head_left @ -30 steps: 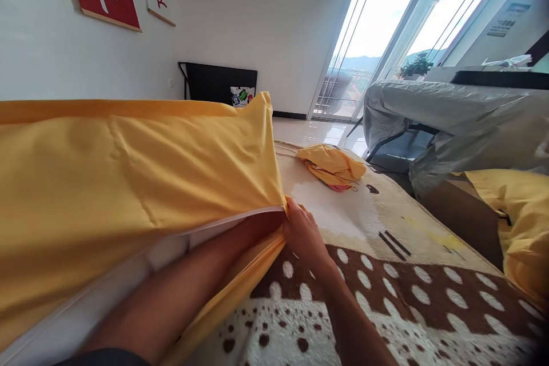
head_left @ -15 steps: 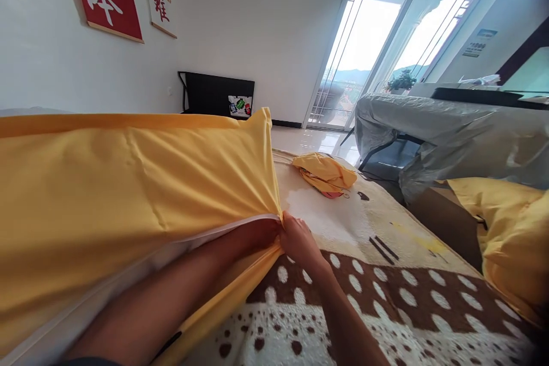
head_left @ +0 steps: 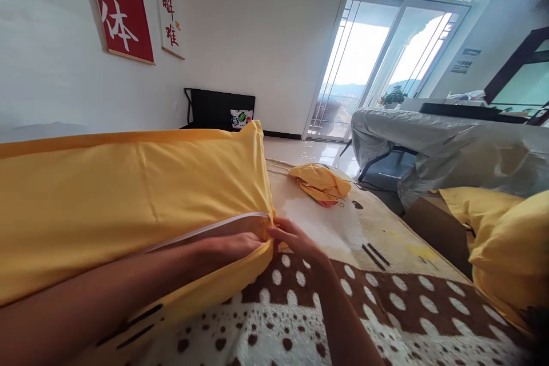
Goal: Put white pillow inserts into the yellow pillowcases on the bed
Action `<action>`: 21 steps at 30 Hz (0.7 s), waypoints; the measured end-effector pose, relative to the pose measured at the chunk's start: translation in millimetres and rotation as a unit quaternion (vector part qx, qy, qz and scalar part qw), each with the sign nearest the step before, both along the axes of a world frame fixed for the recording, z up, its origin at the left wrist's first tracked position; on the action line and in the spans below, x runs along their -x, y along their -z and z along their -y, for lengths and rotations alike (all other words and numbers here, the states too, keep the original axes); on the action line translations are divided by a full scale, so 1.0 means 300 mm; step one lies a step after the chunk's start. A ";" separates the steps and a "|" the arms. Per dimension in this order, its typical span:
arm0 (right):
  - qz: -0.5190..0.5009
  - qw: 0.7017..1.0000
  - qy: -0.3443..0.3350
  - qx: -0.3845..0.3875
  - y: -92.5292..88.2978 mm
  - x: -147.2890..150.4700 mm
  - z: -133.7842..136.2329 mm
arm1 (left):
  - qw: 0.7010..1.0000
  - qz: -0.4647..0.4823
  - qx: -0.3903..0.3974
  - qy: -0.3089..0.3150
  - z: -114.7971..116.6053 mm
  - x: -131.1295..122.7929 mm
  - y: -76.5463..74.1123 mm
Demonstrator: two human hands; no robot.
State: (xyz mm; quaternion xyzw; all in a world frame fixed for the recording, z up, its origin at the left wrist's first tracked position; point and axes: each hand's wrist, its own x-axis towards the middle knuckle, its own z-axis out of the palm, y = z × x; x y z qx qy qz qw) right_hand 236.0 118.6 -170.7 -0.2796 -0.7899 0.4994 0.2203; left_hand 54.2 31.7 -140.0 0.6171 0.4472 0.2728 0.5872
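Note:
A large yellow pillow cover (head_left: 128,194) with a white pillow inside fills the left half of the view. A white zipper line (head_left: 206,229) runs along its open side. My left hand (head_left: 227,247) lies at the opening near the corner, fingers closed on the cover's lower edge. My right hand (head_left: 294,238) pinches the corner of the cover at the zipper's end. Both hands meet at that corner, above a brown-and-cream spotted rug (head_left: 386,297).
A crumpled yellow cloth (head_left: 321,183) lies on the rug farther off. Another yellow pillow (head_left: 506,246) sits at the right. A plastic-covered sofa (head_left: 450,148) stands behind it. A black rack (head_left: 218,108) is against the far wall, beside glass doors (head_left: 369,63).
My left forearm has slid out of the cover's opening, and the opening has narrowed. The view has tilted up slightly. My right hand stays at the corner.

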 end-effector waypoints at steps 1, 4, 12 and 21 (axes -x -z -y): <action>-0.039 0.998 -0.027 0.033 0.018 -0.021 -0.021 | 0.999 0.030 0.021 -0.005 0.044 0.011 -0.008; -0.046 0.996 0.078 -0.006 0.094 -0.051 -0.076 | 0.986 0.139 0.093 -0.025 0.153 0.027 -0.047; 0.158 0.931 0.294 -0.146 0.205 0.097 -0.046 | 0.991 -0.101 0.026 -0.089 0.185 0.085 -0.220; 0.223 0.893 0.343 -0.187 0.186 0.022 -0.089 | 0.901 -0.422 0.002 -0.096 0.384 0.489 -0.276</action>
